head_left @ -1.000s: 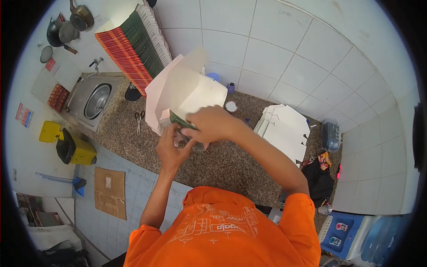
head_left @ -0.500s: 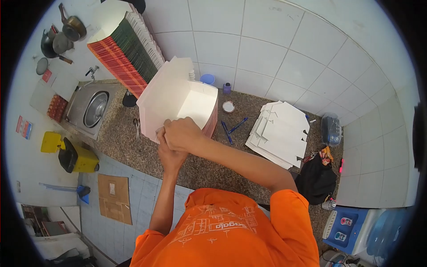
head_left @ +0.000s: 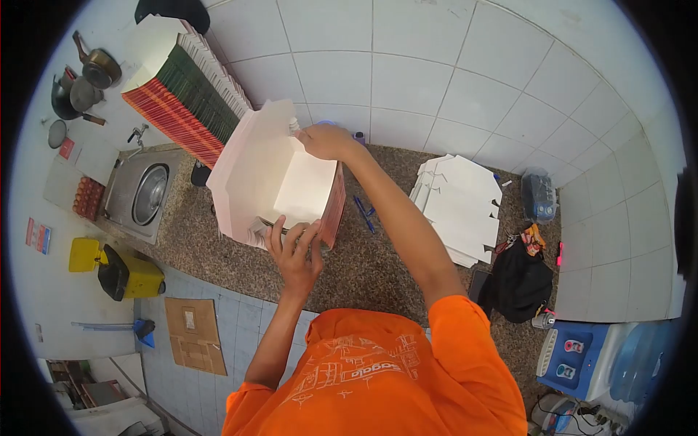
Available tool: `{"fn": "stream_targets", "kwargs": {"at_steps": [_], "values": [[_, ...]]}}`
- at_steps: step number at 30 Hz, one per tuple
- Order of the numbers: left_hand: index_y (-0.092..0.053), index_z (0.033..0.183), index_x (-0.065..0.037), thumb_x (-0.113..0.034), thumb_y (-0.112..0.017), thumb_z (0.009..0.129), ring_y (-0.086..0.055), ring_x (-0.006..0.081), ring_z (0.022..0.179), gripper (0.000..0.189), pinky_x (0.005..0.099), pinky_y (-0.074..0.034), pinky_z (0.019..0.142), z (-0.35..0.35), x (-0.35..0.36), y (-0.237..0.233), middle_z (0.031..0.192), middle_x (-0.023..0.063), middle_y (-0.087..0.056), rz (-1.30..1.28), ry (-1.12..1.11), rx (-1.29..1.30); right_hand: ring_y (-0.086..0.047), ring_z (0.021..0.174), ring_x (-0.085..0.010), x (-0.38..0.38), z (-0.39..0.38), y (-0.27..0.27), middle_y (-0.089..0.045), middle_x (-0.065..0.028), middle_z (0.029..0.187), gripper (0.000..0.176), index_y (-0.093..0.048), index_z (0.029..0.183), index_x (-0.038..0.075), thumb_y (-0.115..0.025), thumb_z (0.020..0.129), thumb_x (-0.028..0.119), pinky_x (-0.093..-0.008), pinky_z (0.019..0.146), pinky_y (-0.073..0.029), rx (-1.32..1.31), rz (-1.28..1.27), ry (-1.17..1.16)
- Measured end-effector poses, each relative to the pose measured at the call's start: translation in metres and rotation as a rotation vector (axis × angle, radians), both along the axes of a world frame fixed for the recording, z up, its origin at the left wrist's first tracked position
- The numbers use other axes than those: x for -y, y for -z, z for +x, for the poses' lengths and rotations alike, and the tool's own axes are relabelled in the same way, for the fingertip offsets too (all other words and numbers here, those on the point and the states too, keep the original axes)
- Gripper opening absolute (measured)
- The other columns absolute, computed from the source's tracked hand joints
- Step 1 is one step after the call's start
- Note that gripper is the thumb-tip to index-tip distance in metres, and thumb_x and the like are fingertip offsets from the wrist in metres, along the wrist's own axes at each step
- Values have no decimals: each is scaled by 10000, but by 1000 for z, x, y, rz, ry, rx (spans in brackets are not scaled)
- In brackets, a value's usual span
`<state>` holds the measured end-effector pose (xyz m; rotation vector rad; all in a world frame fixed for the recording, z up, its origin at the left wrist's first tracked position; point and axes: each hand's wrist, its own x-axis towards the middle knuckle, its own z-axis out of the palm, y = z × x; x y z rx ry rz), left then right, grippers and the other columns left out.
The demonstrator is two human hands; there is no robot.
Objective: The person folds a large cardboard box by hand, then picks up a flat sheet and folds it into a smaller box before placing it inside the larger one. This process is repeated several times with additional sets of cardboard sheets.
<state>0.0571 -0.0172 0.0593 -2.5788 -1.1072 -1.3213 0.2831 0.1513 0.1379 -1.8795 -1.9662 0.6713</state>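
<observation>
A cardboard box [head_left: 299, 185], white inside and reddish outside, stands on the counter with its tall lid flap raised on the left. It appears nested in several others, as layered edges show at its corners. My left hand [head_left: 294, 254] holds the near wall, its fingers hooked over the rim. At the far corner, by the white slotted tabs, my right hand [head_left: 325, 140] is closed on the box's edge; its fingertips are partly hidden. Behind the box leans a tall stack of nested red and green boxes [head_left: 196, 91].
White flat cardboard sheets [head_left: 459, 207] lie on the right of the granite counter [head_left: 349, 272], with blue pens [head_left: 365, 213] between them and the box. Farther right are a black bag [head_left: 520, 283] and a clear plastic container [head_left: 539, 196]. A sink [head_left: 138, 192] is at left.
My hands have separated: the right moved from the box's near corner to its far corner. My left hand shifted slightly right, its fingers now over the near rim. The camera view shifted slightly.
</observation>
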Motion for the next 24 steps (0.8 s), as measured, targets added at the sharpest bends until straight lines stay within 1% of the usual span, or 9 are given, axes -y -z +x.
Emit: {"fn": "stream_targets", "kwargs": {"at_steps": [7, 9, 11, 13, 14, 17, 21, 22, 24], "values": [[-680, 1291, -201, -31, -776, 832, -418, 351, 1429, 499, 606, -239, 1189, 2, -1, -3, 1279, 5, -613, -9, 4, 10, -645, 1174, -415, 1, 3, 22, -694, -215, 1246, 510, -658, 1267, 73, -344, 1081, 429, -527, 1016, -483, -77, 127, -15], [-678, 1294, -192, -38, -770, 841, -404, 358, 1438, 487, 612, -233, 1192, 2, 0, -5, 1295, 12, -607, -16, 23, 14, -664, 1095, -408, 13, 14, 41, -710, -197, 1159, 430, -663, 1213, 51, -441, 1066, 388, -503, 980, -496, -550, 621, 251], [-676, 1297, -184, -46, -764, 851, -390, 364, 1446, 475, 619, -227, 1194, 3, 0, -6, 1312, 20, -602, -40, 30, 20, -651, 1120, -373, 58, 50, 52, -702, -166, 1151, 362, -675, 1129, 61, -556, 1021, 385, -490, 962, -497, -673, 686, 437], [-675, 1298, -171, -68, -743, 880, -359, 377, 1466, 435, 633, -212, 1205, 1, 3, -8, 1336, 38, -592, -65, 42, 15, -631, 1176, -334, 118, 98, 93, -694, -156, 1199, 342, -673, 1168, 49, -665, 973, 331, -444, 983, -485, -247, 516, 472], [-675, 1298, -171, -68, -743, 880, -359, 377, 1466, 435, 633, -212, 1205, 0, 5, -9, 1336, 38, -592, -74, 54, 17, -547, 1321, -343, 148, 134, 138, -623, -160, 1350, 502, -632, 1285, 108, -742, 910, 424, -495, 1042, -458, -90, 374, 343], [-669, 1306, -154, -83, -712, 912, -364, 391, 1465, 402, 647, -201, 1214, 3, 6, -17, 1345, 47, -589, -107, 68, 34, -99, 1574, -485, 245, 206, 212, -44, -196, 1737, 1298, -207, 1651, 356, -939, 604, 588, -801, 1148, -182, 335, -636, 277], [-683, 1274, -124, -81, -691, 927, -384, 403, 1455, 350, 640, -216, 1214, 6, 8, -25, 1351, 71, -598, -134, 96, 69, -131, 1560, -504, 313, 252, 241, -119, -160, 1737, 1286, -237, 1642, 361, -981, 597, 456, -625, 1237, -235, 55, -442, 231], [-696, 1244, -111, -74, -686, 929, -385, 403, 1455, 317, 635, -234, 1206, 7, 10, -26, 1356, 85, -600, -136, 87, 103, -224, 1557, -443, 318, 257, 239, -238, -143, 1713, 1124, -365, 1605, 331, -954, 653, 438, -497, 1258, -272, 62, -405, 238], [-710, 1198, -96, -67, -680, 932, -450, 398, 1400, 270, 605, -298, 1176, 14, 22, -31, 1322, 104, -622, -110, 124, 163, -344, 1503, -398, 322, 271, 231, -343, -149, 1663, 1015, -448, 1563, 301, -934, 682, 435, -471, 1221, -328, -4, -410, 249]]}}
